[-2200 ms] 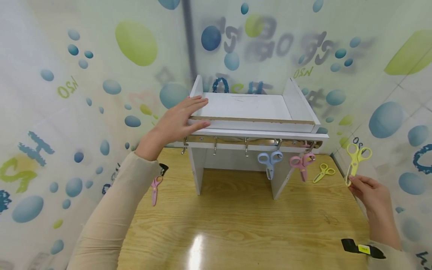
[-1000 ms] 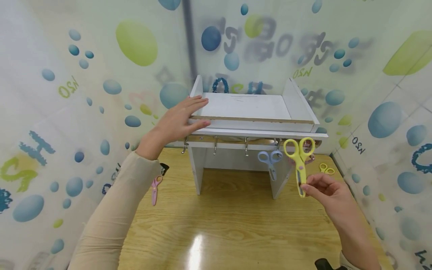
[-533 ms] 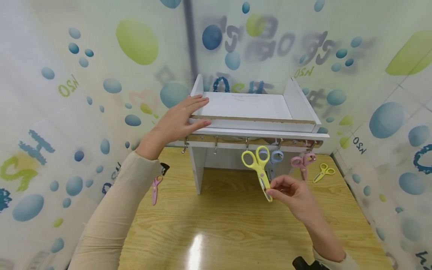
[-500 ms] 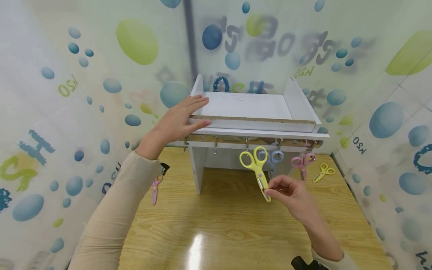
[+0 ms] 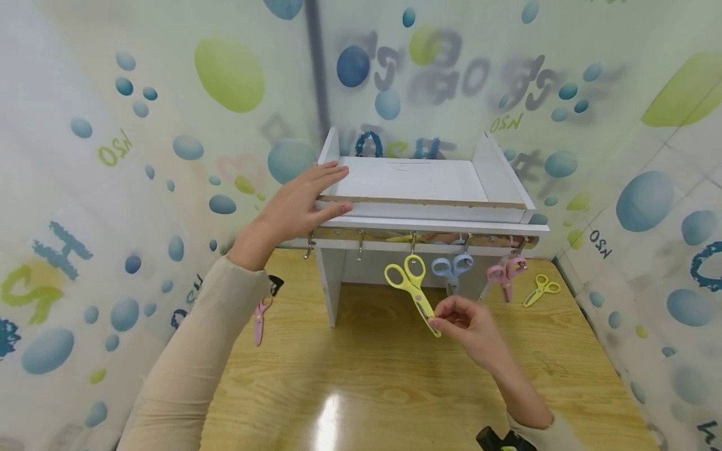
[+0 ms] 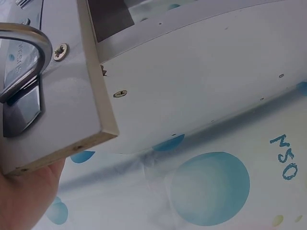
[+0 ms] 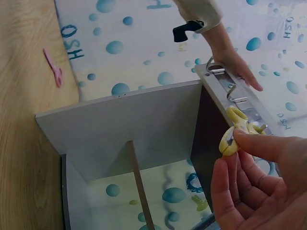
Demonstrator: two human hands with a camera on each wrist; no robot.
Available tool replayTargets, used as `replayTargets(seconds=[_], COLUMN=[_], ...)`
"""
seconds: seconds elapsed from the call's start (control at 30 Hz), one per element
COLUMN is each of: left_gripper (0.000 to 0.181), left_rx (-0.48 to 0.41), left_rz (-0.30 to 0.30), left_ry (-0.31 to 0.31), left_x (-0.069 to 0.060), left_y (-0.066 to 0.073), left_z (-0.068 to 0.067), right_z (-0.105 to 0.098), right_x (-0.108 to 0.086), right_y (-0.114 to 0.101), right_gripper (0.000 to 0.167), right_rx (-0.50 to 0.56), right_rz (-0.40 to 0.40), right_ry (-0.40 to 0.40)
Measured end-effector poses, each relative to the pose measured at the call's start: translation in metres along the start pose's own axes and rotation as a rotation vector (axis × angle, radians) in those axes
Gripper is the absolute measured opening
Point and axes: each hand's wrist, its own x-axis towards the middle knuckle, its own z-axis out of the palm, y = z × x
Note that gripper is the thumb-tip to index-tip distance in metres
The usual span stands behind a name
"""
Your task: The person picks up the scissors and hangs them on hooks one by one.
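Observation:
My right hand [image 5: 470, 329] pinches yellow-handled scissors [image 5: 416, 293] near the blade tips, thumb against fingers, handle loops upward. One loop overlaps the middle hook [image 5: 413, 239] in the head view; whether the hook passes through it I cannot tell. In the right wrist view the scissors [image 7: 230, 143] are close to the hook rail [image 7: 225, 98]. My left hand [image 5: 293, 203] lies with extended fingers on the left front corner of a white shelf unit [image 5: 423, 212]. Blue scissors [image 5: 451, 274] and pink scissors [image 5: 506, 280] hang from hooks to the right.
More yellow scissors [image 5: 541, 288] lie on the wooden table [image 5: 361, 376] at the right, and other pink scissors [image 5: 259, 324] at the left. Two hooks at the left end, one of them a left hook [image 5: 361, 245], carry nothing. Patterned walls [image 5: 169, 113] surround the table.
My right hand has carried the yellow scissors leftward from the table's right side, past the pink and blue scissors, to the middle hook. My left hand has stayed in place.

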Motion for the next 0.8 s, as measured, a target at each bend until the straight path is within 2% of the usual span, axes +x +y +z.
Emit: replayTargets(seconds=[0.23, 0.43, 0.6, 0.7, 0.8], left_gripper=[0.077, 0.077, 0.081, 0.081, 0.079], left_rx=[0.005, 0.003, -0.001, -0.005, -0.008], left_rz=[0.002, 0.004, 0.0, 0.0, 0.002], left_ry=[0.006, 0.009, 0.011, 0.013, 0.017], left_x=[0.001, 0.001, 0.0, 0.0, 0.0], left_y=[-0.002, -0.001, -0.001, -0.001, -0.001], left_z=[0.001, 0.002, 0.002, 0.002, 0.002], right_z=[0.001, -0.006, -0.023, -0.036, -0.05], right_x=[-0.002, -0.014, -0.026, -0.032, -0.036], right_y=[0.009, 0.024, 0.042, 0.054, 0.067], right_gripper=[0.005, 0.008, 0.008, 0.012, 0.015], right_rx=[-0.052, -0.1, -0.101, -0.11, -0.151], right_rz=[0.055, 0.108, 0.126, 0.171, 0.233], right_ry=[0.041, 0.043, 0.001, -0.018, 0.004])
